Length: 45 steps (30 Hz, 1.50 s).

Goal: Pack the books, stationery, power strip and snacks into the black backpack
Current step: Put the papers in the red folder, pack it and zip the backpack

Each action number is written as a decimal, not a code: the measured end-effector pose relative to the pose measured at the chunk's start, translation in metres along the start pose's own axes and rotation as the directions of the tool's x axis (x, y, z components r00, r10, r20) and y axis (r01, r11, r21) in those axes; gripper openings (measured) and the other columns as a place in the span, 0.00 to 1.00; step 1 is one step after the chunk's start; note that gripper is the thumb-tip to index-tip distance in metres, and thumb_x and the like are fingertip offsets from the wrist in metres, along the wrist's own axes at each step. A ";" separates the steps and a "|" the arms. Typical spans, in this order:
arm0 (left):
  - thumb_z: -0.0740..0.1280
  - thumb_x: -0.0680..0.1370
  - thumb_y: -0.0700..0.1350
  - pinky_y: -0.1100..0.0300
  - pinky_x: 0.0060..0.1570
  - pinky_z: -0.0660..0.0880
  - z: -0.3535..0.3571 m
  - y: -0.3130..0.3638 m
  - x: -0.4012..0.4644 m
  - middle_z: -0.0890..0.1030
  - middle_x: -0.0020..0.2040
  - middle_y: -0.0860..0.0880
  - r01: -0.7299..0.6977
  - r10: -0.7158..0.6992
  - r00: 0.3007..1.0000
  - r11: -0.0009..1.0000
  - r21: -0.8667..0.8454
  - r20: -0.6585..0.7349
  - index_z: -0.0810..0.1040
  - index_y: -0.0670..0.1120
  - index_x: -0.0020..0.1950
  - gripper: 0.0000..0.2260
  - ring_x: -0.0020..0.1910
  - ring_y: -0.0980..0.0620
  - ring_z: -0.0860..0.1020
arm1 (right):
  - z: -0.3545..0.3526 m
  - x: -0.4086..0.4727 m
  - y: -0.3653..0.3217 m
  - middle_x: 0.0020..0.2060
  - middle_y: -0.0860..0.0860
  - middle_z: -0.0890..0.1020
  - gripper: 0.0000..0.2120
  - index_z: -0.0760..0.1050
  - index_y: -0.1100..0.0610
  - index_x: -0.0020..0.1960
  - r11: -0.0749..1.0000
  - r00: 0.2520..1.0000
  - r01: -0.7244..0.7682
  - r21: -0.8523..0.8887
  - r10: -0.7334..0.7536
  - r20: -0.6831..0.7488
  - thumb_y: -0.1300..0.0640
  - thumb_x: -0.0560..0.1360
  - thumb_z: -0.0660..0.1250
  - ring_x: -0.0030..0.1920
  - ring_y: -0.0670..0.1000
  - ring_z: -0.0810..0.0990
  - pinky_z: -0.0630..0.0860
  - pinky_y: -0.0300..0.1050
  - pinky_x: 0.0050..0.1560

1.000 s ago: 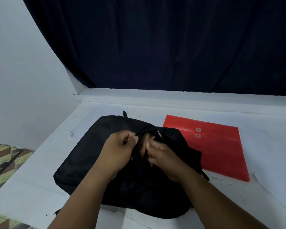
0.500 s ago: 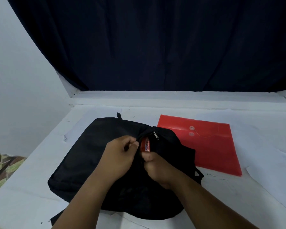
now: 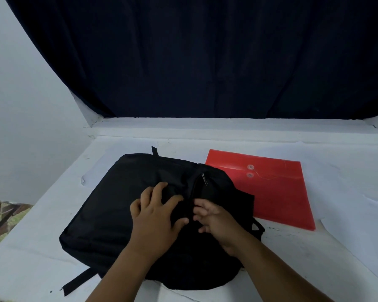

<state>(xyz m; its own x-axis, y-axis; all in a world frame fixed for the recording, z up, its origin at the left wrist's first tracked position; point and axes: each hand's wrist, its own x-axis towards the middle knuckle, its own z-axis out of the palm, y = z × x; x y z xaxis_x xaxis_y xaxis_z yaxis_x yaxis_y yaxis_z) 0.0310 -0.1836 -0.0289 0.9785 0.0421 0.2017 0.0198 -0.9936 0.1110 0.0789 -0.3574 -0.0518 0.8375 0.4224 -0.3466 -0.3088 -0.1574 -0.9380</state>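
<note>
Lying flat on the white worktop [image 3: 314, 253], near and a little left of centre: the black backpack [image 3: 122, 205], its front pocket facing up. Running from near to far across that pocket, slightly tilted to the right: a zip slit, parted, ending at a small metal zip pull [image 3: 204, 179] at the far end.

Resting on the fabric just left of the slit: the left hand [image 3: 155, 219], palm down, fingers [image 3: 157, 190] spread and lightly bent, thumb pressing a fold of cloth toward the slit. Pinching nothing that can be made out.

Sitting just right of the slit, at its near end: the right hand [image 3: 214, 216], fingers loosely curled toward the opening, tips touching or nearly touching the pocket edge. Holding nothing visible; hard to tell whether gripping the cloth edge.

Lying beyond both hands, along the line of the slit: the zip pull, closer to the right hand. Judging from that, closing the pocket likely meaning reaching away with the right hand, then drawing the pull back toward the body while steadying the cloth with the left.

Lying flat to the right of the backpack, partly tucked under its edge: a red folder [image 3: 277, 197] with a string clasp, not yet packed. Hanging behind the worktop: a dark curtain [image 3: 205, 62].
</note>
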 end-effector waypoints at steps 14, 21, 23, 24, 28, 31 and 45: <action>0.70 0.73 0.50 0.56 0.61 0.62 0.019 0.082 -0.001 0.77 0.61 0.56 -0.167 0.096 0.975 0.914 -0.369 -0.203 0.83 0.57 0.49 0.07 0.64 0.50 0.71 | -0.084 -0.059 0.012 0.44 0.47 0.86 0.15 0.81 0.52 0.52 0.964 0.894 0.224 -0.140 -0.261 -0.364 0.69 0.79 0.62 0.42 0.49 0.84 0.80 0.41 0.44; 0.72 0.74 0.42 0.76 0.58 0.64 0.056 0.180 0.007 0.80 0.49 0.58 -0.325 0.275 0.945 0.733 -0.597 -0.177 0.84 0.51 0.50 0.07 0.53 0.58 0.72 | -0.181 -0.126 0.042 0.42 0.44 0.85 0.13 0.81 0.49 0.50 0.949 0.807 0.136 -0.286 -0.273 -0.523 0.65 0.78 0.65 0.41 0.46 0.84 0.81 0.45 0.46; 0.71 0.74 0.45 0.76 0.58 0.63 0.070 0.213 0.007 0.80 0.49 0.60 -0.330 0.315 0.939 0.714 -0.618 -0.138 0.84 0.53 0.50 0.06 0.52 0.59 0.73 | -0.209 -0.147 0.055 0.42 0.43 0.85 0.13 0.81 0.48 0.49 0.943 0.772 0.085 -0.323 -0.267 -0.577 0.65 0.78 0.65 0.41 0.45 0.84 0.81 0.43 0.46; 0.70 0.74 0.47 0.74 0.58 0.64 0.077 0.229 0.006 0.80 0.49 0.60 -0.339 0.342 0.932 0.703 -0.626 -0.121 0.83 0.53 0.50 0.06 0.52 0.58 0.75 | -0.221 -0.158 0.061 0.43 0.43 0.85 0.12 0.81 0.48 0.49 0.940 0.751 0.054 -0.336 -0.259 -0.607 0.64 0.78 0.65 0.41 0.44 0.84 0.80 0.41 0.46; 0.67 0.76 0.55 0.64 0.66 0.65 0.101 0.282 -0.002 0.78 0.59 0.58 -0.266 0.393 0.919 0.698 -0.665 0.045 0.80 0.55 0.61 0.14 0.63 0.56 0.73 | -0.260 -0.196 0.090 0.44 0.39 0.84 0.12 0.80 0.46 0.48 0.908 0.657 -0.064 -0.414 -0.274 -0.703 0.63 0.76 0.68 0.44 0.38 0.81 0.73 0.28 0.44; 0.67 0.75 0.60 0.60 0.69 0.62 0.113 0.310 -0.001 0.73 0.68 0.55 -0.219 0.380 0.913 0.760 -0.612 0.146 0.73 0.53 0.69 0.24 0.69 0.54 0.66 | -0.277 -0.217 0.111 0.52 0.38 0.80 0.15 0.76 0.40 0.51 0.904 0.585 -0.147 -0.402 -0.248 -0.772 0.62 0.75 0.70 0.51 0.39 0.78 0.74 0.35 0.53; 0.67 0.75 0.58 0.45 0.68 0.59 0.141 0.347 0.007 0.63 0.74 0.55 -0.115 0.201 0.961 0.916 -0.385 0.191 0.71 0.56 0.68 0.22 0.73 0.49 0.56 | -0.297 -0.275 0.154 0.68 0.44 0.70 0.45 0.57 0.44 0.76 0.734 0.385 -0.595 -0.327 -0.097 -0.918 0.26 0.66 0.65 0.70 0.50 0.65 0.59 0.52 0.69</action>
<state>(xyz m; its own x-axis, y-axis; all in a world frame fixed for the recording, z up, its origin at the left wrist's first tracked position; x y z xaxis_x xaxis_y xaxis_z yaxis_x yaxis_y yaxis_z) 0.0738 -0.5432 -0.1262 0.9833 -0.1795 0.0301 -0.1735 -0.8744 0.4530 -0.0650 -0.7629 -0.1009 0.7660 -0.6415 -0.0407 -0.5774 -0.6589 -0.4820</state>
